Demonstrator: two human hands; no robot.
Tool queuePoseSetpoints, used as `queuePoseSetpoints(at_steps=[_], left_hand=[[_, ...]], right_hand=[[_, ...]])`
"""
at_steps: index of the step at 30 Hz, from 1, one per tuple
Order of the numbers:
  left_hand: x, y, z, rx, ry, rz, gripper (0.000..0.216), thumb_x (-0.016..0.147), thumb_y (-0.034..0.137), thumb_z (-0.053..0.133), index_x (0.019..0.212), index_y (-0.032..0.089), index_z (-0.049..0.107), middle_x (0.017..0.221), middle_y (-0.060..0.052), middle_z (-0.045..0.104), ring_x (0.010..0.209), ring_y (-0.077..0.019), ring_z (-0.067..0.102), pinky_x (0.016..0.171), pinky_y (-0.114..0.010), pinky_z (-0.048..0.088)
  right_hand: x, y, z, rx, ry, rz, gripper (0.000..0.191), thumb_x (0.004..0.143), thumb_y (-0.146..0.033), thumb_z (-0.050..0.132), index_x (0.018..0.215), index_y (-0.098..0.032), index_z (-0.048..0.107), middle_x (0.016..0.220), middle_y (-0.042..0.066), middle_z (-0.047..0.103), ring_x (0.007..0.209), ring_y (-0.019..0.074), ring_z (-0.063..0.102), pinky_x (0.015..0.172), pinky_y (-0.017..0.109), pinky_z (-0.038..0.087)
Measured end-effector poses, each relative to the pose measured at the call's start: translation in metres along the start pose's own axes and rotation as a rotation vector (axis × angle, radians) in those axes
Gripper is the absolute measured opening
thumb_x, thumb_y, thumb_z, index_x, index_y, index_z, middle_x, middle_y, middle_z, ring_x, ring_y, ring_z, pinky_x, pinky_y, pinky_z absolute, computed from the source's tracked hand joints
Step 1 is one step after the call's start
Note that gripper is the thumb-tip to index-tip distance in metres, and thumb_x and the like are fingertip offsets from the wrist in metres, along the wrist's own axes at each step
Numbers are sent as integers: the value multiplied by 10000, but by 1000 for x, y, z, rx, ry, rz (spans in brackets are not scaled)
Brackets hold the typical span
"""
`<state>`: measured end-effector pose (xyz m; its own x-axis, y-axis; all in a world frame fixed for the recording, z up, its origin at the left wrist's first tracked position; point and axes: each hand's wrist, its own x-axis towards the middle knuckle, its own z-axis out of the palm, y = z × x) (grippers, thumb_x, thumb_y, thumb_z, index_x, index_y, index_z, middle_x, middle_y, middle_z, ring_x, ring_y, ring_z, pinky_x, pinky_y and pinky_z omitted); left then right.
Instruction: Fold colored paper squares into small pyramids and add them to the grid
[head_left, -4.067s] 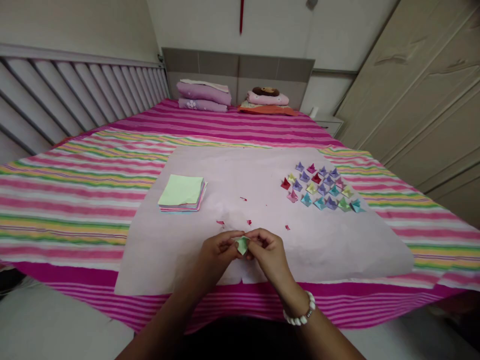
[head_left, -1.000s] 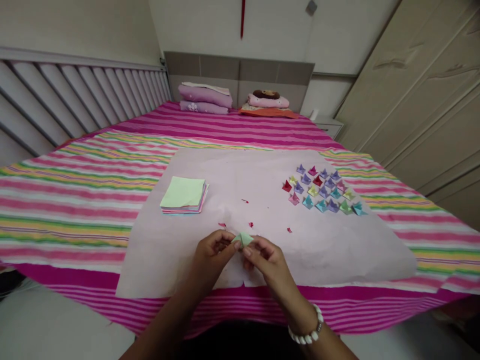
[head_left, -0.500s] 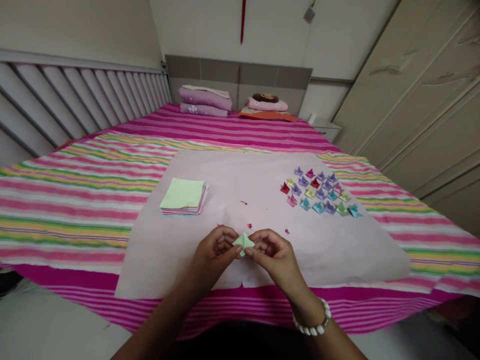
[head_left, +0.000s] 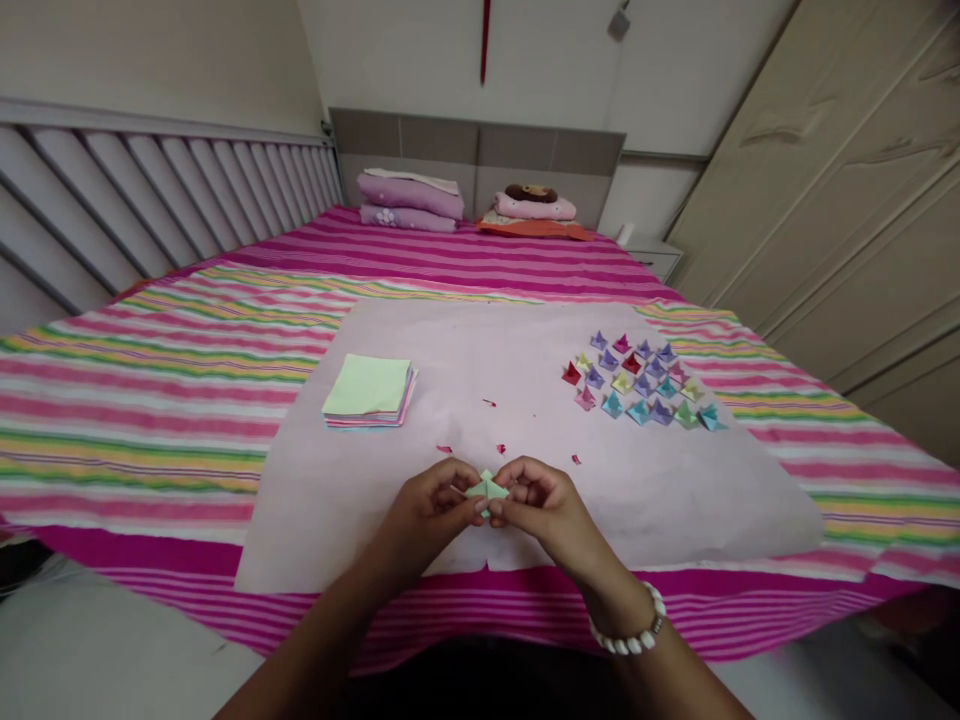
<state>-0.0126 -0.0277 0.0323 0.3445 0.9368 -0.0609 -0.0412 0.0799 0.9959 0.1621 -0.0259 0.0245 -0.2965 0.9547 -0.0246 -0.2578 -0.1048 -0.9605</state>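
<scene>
Between my two hands is a small folded piece of pale green origami paper point(head_left: 487, 489), its centre crease facing me and a small point sticking up at the top. My left hand point(head_left: 439, 502) pinches its left side between thumb and fingers. On the other side, my right hand point(head_left: 544, 505), with a white beaded bracelet point(head_left: 636, 640) at the wrist, grips the right edge the same way. Fingertips hide parts of both edges. The hands are just over the near part of a large pale paper sheet point(head_left: 360, 540).
A stack of coloured square paper point(head_left: 369, 388), light green on top, lies at the left. Several folded paper figures point(head_left: 643, 384) stand in rows at the right. Small red scraps point(head_left: 501, 449) are scattered beyond my hands. Striped bedding point(head_left: 150, 400) surrounds the sheet; folded pillows point(head_left: 411, 202) sit farther back.
The green paper's shape has changed: a small separate point now shows above its wider folded body. Both hands keep their pinch and have barely moved.
</scene>
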Motion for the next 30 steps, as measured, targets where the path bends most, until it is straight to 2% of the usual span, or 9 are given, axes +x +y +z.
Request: queuePoseSetpoints(at_steps=[6,11,15,19,23,27,30], left_hand=[[1,3,4,-75,53,-22,135,726,249,728,770,146,653,693,2,675,632,-110,639,625,-229,507],[1,6,6,-126,87,17,103,717,230,741,755,155,682,642,14,680,588,-101,639,589,-214,514],[0,6,3,-166,72,26,83,724,227,742,766,162,711,632,5,700,589,-105,650,589,-211,516],[-1,2,1,-213,42,13,80,741,227,731,797,171,733,653,-11,723,632,-124,668,633,-239,529],[-2,-2,0,-245,53,-2,66,749,231,716,773,172,735,652,-20,726,646,-143,672,654,-271,537],[-2,1,0,-226,25,-10,135,766,289,702,800,162,732,663,-30,724,657,-152,669,674,-291,539],[-2,4,2,-183,41,-29,170,754,316,716,743,147,704,660,-32,719,641,-143,659,661,-282,534]], right_hand=[[2,-1,3,50,18,15,200,651,-240,816,749,-170,657,559,-18,694,512,109,649,542,204,507],[3,1,2,56,43,-45,110,677,-205,786,723,-169,693,558,-15,689,488,106,638,519,200,499],[4,5,1,67,32,-92,56,707,-175,754,756,-182,727,579,-13,684,503,106,637,534,205,500],[3,4,3,125,38,-130,67,686,-138,744,709,-200,733,621,-30,645,525,109,632,549,223,504],[3,3,5,154,22,-120,75,698,-131,719,689,-205,724,647,-29,625,534,113,624,555,238,498],[4,7,3,130,-3,-101,39,729,-169,711,719,-206,706,648,-17,640,544,123,614,571,257,500],[5,9,2,92,-23,-118,25,750,-185,706,739,-207,698,690,-12,636,576,125,621,588,259,501]])
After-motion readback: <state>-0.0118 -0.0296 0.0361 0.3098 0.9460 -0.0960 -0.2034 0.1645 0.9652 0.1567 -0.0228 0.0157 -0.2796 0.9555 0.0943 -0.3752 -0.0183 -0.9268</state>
